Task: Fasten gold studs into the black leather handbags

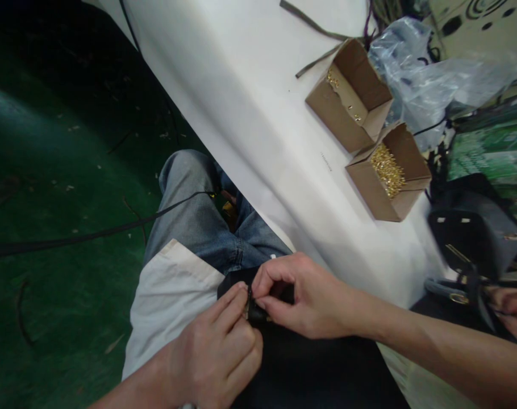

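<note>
The small black piece (259, 312) sits over my lap, a dull metallic glint along its edge. My right hand (303, 298) has thumb and forefinger pinched on that edge; my left hand (218, 352) leans bent fingers against it, but its thumb is hidden, so I cannot tell whether it grips. To work this well, I judge, I should brace with the left, let only my right fingertips move, and press evenly so the edge neither creases nor slips. Beneath lies smooth, matte black material (322, 372), then wrinkled white cloth (169, 292) and faded, creased jeans (188, 218). Beyond, on the smooth white table (250, 108), an open, square-sided cardboard box (371, 196) holds shiny gold bits (388, 170), near crinkled clear plastic (420, 79).
</note>
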### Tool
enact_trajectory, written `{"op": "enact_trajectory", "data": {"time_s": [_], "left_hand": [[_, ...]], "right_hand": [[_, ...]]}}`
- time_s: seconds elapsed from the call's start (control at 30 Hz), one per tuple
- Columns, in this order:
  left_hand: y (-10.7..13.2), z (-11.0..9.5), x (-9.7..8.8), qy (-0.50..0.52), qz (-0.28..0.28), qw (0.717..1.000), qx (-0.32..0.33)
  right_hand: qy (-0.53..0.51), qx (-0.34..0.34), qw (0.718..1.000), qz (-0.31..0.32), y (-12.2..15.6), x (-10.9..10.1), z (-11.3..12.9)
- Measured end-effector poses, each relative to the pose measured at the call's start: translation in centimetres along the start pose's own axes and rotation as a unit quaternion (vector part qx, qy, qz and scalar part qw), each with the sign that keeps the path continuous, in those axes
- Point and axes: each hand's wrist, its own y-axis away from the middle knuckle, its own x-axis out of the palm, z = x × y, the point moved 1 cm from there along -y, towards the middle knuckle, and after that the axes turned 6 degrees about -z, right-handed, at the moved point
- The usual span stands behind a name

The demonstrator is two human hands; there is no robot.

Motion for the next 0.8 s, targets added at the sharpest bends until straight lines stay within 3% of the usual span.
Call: {"op": "enact_trajectory", "data": {"time_s": [0.13,0.3,0.5,0.63,0.8], "left_hand": [[-0.2,0.0,-0.3,0.019,0.024,0.999,-0.016],[0.3,-0.2,0.0,0.014,-0.005,1.000,0.001],[0.3,-0.2,0.1,-0.001,0.008,1.000,0.021],[0.6,-0.2,0.1,-0.004,-0.007,1.000,-0.003],[0.8,-0.2,-0.2,-0.025,-0.014,0.999,-0.038]], "right_hand": [[0.015,0.054,0.998,0.027,-0.3,-0.1,0.6],[0.021,0.114,0.993,0.024,-0.5,-0.1,1.6],[0.021,0.199,0.979,0.028,-1.0,-0.3,1.8],[0.043,0.161,0.985,0.032,-1.1,-0.4,1.8],[0.128,0.074,0.989,-0.022,-0.5,0.1,2.1]]}}
